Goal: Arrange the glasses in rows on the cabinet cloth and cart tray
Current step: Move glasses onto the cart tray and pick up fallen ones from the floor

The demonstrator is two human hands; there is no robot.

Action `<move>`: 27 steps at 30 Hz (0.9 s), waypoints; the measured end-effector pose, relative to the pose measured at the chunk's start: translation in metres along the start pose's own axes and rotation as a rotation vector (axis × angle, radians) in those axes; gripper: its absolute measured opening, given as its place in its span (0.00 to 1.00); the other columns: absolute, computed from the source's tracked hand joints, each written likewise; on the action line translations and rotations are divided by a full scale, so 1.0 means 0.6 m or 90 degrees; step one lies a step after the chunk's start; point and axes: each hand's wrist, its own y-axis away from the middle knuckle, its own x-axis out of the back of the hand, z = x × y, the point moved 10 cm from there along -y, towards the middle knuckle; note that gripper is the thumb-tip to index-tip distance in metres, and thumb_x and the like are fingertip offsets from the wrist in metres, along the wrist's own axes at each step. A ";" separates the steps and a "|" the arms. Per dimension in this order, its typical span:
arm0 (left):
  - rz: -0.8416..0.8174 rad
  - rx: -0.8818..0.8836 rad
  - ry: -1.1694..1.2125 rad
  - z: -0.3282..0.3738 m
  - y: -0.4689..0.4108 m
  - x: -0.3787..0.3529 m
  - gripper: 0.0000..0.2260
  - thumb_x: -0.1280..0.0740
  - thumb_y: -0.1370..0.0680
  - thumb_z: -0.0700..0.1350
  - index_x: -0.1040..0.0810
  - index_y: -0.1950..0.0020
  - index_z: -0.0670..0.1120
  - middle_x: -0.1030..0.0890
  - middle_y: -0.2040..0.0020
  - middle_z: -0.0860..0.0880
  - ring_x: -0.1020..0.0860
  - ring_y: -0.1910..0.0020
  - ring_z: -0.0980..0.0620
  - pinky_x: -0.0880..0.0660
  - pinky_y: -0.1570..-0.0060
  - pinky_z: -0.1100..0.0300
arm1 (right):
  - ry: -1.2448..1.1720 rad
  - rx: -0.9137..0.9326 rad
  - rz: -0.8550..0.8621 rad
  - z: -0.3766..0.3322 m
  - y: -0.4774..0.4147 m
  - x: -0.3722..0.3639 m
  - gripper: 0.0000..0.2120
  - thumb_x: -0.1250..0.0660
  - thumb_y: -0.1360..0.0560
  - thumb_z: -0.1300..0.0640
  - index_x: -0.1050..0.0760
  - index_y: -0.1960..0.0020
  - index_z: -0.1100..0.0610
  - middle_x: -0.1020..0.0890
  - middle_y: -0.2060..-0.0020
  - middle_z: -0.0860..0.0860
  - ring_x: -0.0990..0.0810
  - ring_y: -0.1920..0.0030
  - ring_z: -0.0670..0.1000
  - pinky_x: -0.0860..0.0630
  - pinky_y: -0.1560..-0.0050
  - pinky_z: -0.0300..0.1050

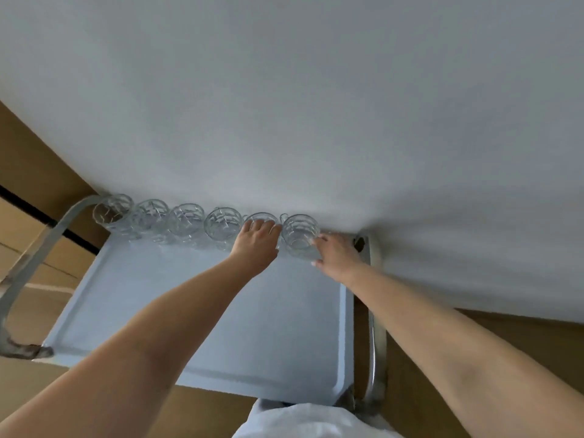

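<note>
Straight ahead, a row of six clear, cut-patterned glass cups stands along the far edge of a pale blue, flat plastic cart tray. They stand upright, mouths up, each touching or just beside the next. The row sits close against the hanging edge of a broad white cloth, which fills the upper part of the view and drapes down at the right.

Both bare arms reach forward over the tray. The left hand lies on top of the fifth glass, counted from the left. Its fingers curl over the rim, so its grip is closed on that glass, and most of the glass is hidden beneath the hand. The right hand is at the right side of the end glass, with fingertips against its wall near the rim and the thumb low on its near side. Its grip is clasped round that glass. The two held glasses stand just beside each other, and the end glass is near the tray's far right corner.

A curved grey metal cart frame rises at the tray's left, and a shiny metal rail runs along its right side. Brown wooden panelling shows at the left, beyond the cloth. A white garment appears at the bottom edge.
</note>
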 end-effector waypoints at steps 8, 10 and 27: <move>0.076 -0.208 0.003 0.231 0.006 0.097 0.20 0.37 0.23 0.47 0.30 0.32 0.46 0.27 0.33 0.47 0.30 0.34 0.44 0.39 0.33 0.51 | -0.065 -0.216 0.093 0.129 0.193 0.019 0.24 0.40 0.22 0.48 0.38 0.28 0.53 0.37 0.28 0.54 0.38 0.29 0.58 0.40 0.31 0.62; 0.056 -0.280 -0.015 0.315 0.025 0.101 0.20 0.38 0.22 0.47 0.31 0.31 0.47 0.29 0.31 0.47 0.31 0.33 0.44 0.39 0.33 0.52 | -0.083 -0.270 0.097 0.174 0.247 0.017 0.25 0.40 0.21 0.48 0.39 0.27 0.52 0.38 0.27 0.54 0.39 0.28 0.59 0.41 0.31 0.63; -0.121 -0.585 -0.242 1.075 0.214 0.008 0.22 0.42 0.21 0.53 0.36 0.27 0.51 0.36 0.27 0.48 0.38 0.28 0.44 0.43 0.29 0.50 | -0.294 -0.642 0.068 0.599 0.915 -0.243 0.24 0.39 0.23 0.56 0.37 0.28 0.50 0.41 0.26 0.55 0.38 0.29 0.60 0.42 0.31 0.65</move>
